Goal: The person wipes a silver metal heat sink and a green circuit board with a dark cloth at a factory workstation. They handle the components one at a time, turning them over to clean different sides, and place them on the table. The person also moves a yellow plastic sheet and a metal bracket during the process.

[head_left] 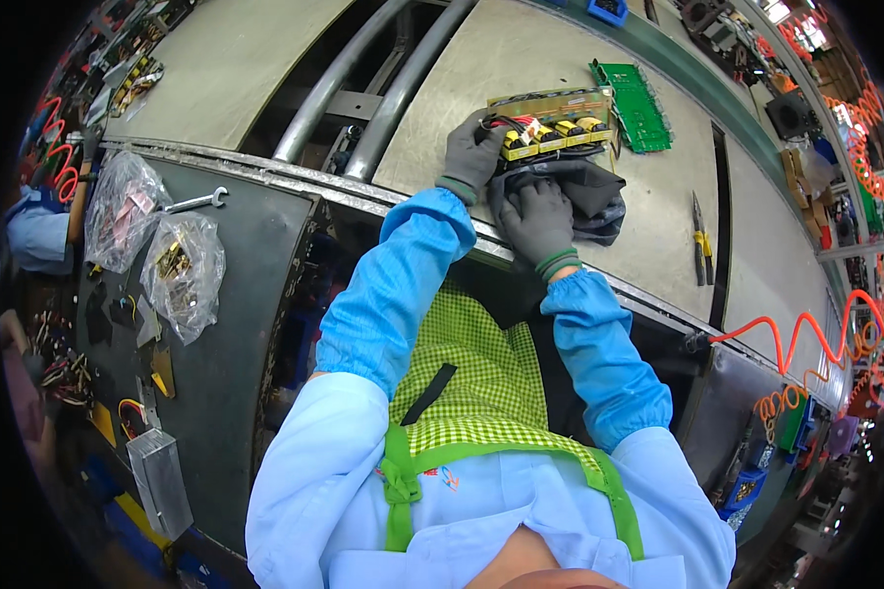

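Observation:
At the near edge of the pale work surface, a circuit board assembly (550, 116) stands with several yellow-wrapped transformers and a bundle of red and white wires at its left end. My left hand (470, 155), in a grey glove, is closed on that left end beside the wires. Just in front of the assembly lies a crumpled black plastic bag (599, 201). My gloved right hand (540, 218) presses into it with bent fingers, closed on its folds; the fingertips are partly hidden. A bare green circuit board (634, 106) lies flat beyond the assembly to the right.
Yellow-handled pliers (700, 243) lie to the right. On the dark bench at left are clear plastic bags (185, 275) of parts, a wrench (196, 201) and a metal box (159, 481). Metal rollers (398, 88) cross behind the left hand. An orange coiled hose (805, 329) hangs at right.

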A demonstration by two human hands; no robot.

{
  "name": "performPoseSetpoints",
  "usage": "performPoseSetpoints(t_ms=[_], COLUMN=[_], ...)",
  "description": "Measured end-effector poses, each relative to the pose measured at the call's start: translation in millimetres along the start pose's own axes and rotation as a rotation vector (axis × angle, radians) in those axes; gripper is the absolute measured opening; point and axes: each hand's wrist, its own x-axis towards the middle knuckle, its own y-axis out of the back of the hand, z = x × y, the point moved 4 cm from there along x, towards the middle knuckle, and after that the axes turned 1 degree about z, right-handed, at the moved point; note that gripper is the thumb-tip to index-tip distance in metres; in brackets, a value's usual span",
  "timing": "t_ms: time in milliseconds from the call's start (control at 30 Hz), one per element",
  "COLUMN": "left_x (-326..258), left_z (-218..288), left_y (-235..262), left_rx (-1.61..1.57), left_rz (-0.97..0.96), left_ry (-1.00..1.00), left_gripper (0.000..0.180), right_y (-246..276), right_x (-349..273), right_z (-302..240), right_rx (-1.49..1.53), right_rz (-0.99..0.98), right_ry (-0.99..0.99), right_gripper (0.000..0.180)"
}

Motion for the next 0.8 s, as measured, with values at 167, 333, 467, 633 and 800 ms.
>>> performPoseSetpoints(t_ms=[167, 333, 467, 633, 800], left_x=[4.1, 6.4, 1.4, 1.8, -0.6], left_z=[2.4, -4.4, 0.0, -1.9, 0.4], left_y=[5.6, 3.5, 1.7, -4.7, -1.3], left_rx=[0.108, -0.037, -0.020, -0.039, -0.068], left_rz=[0.001, 0.011, 0.020, 0.010, 0.015], left_ry=[-0.064, 0.070, 0.119, 0.111, 0.116], left_gripper=[0.029, 0.026, 0.026, 0.029, 0.029], right_y=[10.0, 33.6, 64.9, 27.7, 3.4], right_x=[-25.2, -32.6, -11.2, 25.3, 26.6], right_z=[-19.0, 15.1, 102.0, 143.0, 63.0], right_rx=[0.082, 0.222, 0.570, 0.289, -0.236], right_rz=[0.012, -0.064, 0.074, 0.098, 0.045], right_ry=[0.214, 0.313, -0.090, -0.257, -0.235], right_gripper=[0.027, 0.028, 0.026, 0.039, 0.054])
